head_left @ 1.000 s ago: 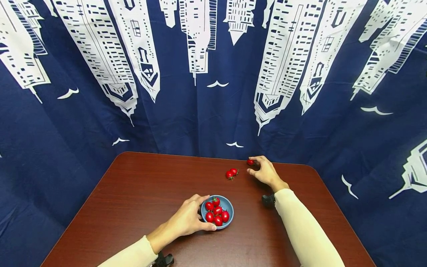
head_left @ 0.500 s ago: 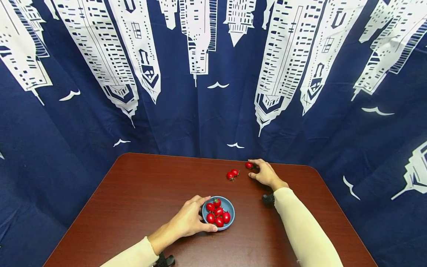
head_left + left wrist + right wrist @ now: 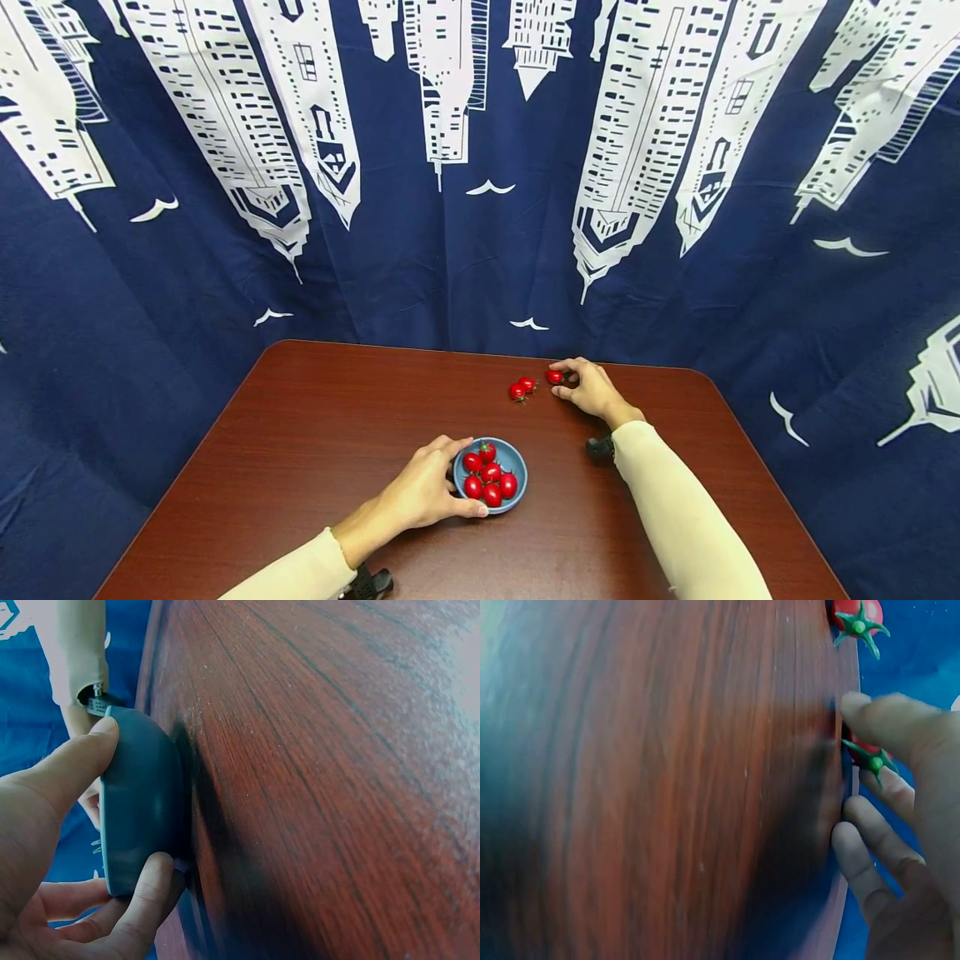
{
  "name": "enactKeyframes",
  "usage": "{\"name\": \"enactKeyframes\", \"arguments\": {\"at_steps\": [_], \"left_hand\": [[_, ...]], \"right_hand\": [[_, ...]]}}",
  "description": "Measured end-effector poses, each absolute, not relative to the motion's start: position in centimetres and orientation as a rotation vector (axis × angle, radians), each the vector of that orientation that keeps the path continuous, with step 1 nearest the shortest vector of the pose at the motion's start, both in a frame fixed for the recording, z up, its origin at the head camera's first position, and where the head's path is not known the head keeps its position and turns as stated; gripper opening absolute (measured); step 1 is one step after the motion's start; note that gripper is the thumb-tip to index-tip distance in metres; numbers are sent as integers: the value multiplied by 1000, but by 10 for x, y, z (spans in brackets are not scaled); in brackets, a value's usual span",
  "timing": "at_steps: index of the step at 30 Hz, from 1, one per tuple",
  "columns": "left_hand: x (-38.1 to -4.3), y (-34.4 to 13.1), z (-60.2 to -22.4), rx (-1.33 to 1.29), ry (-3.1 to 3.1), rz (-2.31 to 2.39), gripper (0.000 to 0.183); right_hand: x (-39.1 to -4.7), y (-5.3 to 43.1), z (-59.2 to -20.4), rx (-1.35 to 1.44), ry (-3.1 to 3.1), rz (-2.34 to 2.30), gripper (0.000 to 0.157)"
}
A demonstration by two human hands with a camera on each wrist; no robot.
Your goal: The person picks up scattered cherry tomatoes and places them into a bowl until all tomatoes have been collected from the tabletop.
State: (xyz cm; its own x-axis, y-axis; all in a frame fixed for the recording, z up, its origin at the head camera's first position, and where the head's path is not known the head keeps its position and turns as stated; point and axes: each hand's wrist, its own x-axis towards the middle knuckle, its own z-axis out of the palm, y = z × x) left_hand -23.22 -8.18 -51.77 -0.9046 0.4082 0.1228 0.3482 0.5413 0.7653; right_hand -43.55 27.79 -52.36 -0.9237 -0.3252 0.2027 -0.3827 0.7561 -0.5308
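Note:
My left hand (image 3: 423, 492) holds a small blue bowl (image 3: 519, 462) by its left side, thumb on the near rim and fingers at the far side. In the left wrist view the bowl (image 3: 146, 802) shows its outer wall close over the table, thumb at the rim. Several red cherry tomatoes (image 3: 491, 472) lie inside it. Near the table's back edge, my right hand (image 3: 594, 393) has a cherry tomato (image 3: 555, 377) between thumb and index finger. The right wrist view shows this tomato's (image 3: 876, 761) green stalk end, partly hidden by the thumb.
Two more cherry tomatoes, one in front (image 3: 517, 392) and one behind (image 3: 528, 384), lie together on the brown wooden table (image 3: 322, 417), left of the right hand. A navy curtain (image 3: 405, 275) with white buildings hangs right behind the table's back edge.
My right hand has moved slightly left and toward me, and the tomato at its fingertips has come along, nearer the other two. The left hand and bowl have stayed in place.

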Motion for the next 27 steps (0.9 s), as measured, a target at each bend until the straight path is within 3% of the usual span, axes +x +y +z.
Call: {"name": "enactKeyframes", "arguments": {"at_steps": [7,27], "left_hand": [[-233,-81,-518,672,2698,1319,107],[-231,-82,-515,654,2702,1314,106]], "right_hand": [[-433,275,-524,497,-2844,960,29],[-411,272,-521,542,-2753,1039,30]]}}
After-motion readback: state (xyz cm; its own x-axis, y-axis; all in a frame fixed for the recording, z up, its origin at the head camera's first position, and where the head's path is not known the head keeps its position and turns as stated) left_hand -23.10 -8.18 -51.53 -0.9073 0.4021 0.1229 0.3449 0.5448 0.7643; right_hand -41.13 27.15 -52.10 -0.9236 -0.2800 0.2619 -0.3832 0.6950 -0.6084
